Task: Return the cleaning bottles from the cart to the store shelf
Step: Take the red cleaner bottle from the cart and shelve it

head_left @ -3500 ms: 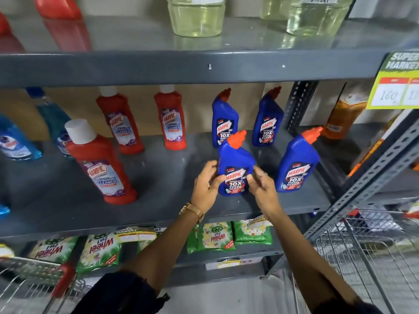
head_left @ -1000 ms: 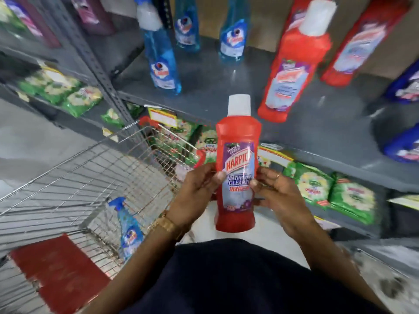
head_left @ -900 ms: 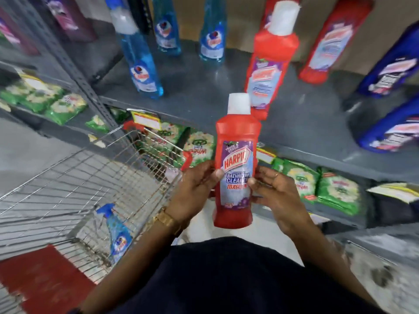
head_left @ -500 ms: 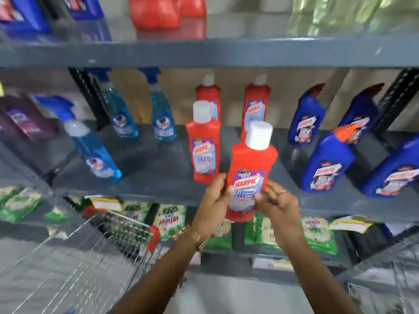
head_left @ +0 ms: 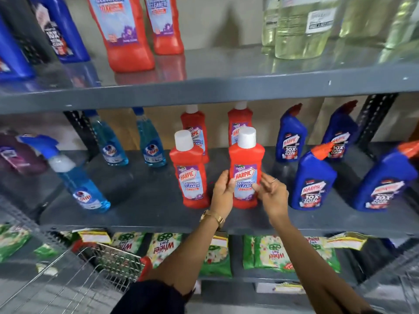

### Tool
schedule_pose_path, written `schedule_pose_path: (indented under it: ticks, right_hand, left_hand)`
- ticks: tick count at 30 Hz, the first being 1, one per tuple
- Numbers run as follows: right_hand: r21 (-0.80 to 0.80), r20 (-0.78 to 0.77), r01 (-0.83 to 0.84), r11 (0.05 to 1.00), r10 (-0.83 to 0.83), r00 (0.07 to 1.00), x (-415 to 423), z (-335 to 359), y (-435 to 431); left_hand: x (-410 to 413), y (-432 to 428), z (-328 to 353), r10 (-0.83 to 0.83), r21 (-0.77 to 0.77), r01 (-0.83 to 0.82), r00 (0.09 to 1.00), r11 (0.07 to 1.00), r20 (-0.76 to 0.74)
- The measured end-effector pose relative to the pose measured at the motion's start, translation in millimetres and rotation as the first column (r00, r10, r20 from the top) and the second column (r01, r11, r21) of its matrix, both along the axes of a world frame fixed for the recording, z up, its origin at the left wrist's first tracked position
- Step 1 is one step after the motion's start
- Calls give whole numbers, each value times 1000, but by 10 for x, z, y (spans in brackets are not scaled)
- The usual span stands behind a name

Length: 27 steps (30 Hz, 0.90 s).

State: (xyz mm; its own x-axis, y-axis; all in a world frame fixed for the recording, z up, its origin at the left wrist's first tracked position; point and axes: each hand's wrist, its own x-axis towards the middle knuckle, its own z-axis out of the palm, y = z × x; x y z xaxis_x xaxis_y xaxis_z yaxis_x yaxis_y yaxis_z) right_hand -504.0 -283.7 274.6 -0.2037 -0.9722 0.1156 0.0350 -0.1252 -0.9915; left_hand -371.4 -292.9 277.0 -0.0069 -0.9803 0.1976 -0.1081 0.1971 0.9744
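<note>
A red Harpic bathroom cleaner bottle (head_left: 247,155) with a white cap stands upright on the grey middle shelf (head_left: 145,200), near its front. My left hand (head_left: 223,189) grips its left side with the thumb on the label. My right hand (head_left: 271,193) touches its right side with the fingertips on the label. A matching red bottle (head_left: 191,173) stands just to its left, and two more stand behind. The wire cart (head_left: 90,275) shows at the lower left; its contents are out of view.
Blue Harpic bottles (head_left: 313,182) stand to the right and blue spray bottles (head_left: 77,182) to the left on the same shelf. The upper shelf (head_left: 226,91) hangs close above. Green Wheel packets (head_left: 272,254) fill the shelf below.
Both hands lifted the red bottle from over the cart up to the middle shelf and set it beside the other red bottle. The view swung up from the cart to the shelves.
</note>
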Motion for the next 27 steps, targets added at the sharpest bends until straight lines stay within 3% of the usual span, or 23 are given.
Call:
schedule_pose_path:
  ticks: [7, 12, 14, 18, 22, 24, 27]
  right_hand:
    - [-50, -127, -27, 998, 20, 992, -54, -51, -15]
    - [-244, -267, 244, 939, -306, 914, 166, -140, 360]
    - [-334, -304, 242, 911, -347, 887, 376, -210, 578]
    - [-307, -412, -31, 951, -103, 905, 999, -390, 1099]
    - [-110, -532, -403, 909, 289, 796, 1774, -634, 1494]
    - [6, -589, -547, 837, 445, 675, 2167, -750, 1660]
    - [220, -648, -728, 649, 655, 389, 2810, -953, 1997]
  left_hand:
    - [-38, 2, -64, 6, 1, -6, 1000, 1000, 12]
    - [126, 382, -175, 18, 48, -15, 998, 999, -60]
    - [314, 658, -276, 31, 45, -27, 997, 999, -72]
    - [951, 1283, -405, 217, 6, -217, 974, 976, -64]
    - [1816, 1867, -676, 482, -9, -483, 874, 876, 60]
    - [2250, 2160, -882, 564, 26, -576, 808, 817, 170]
    - [2937, 2721, -1308, 627, 118, -703, 688, 702, 365]
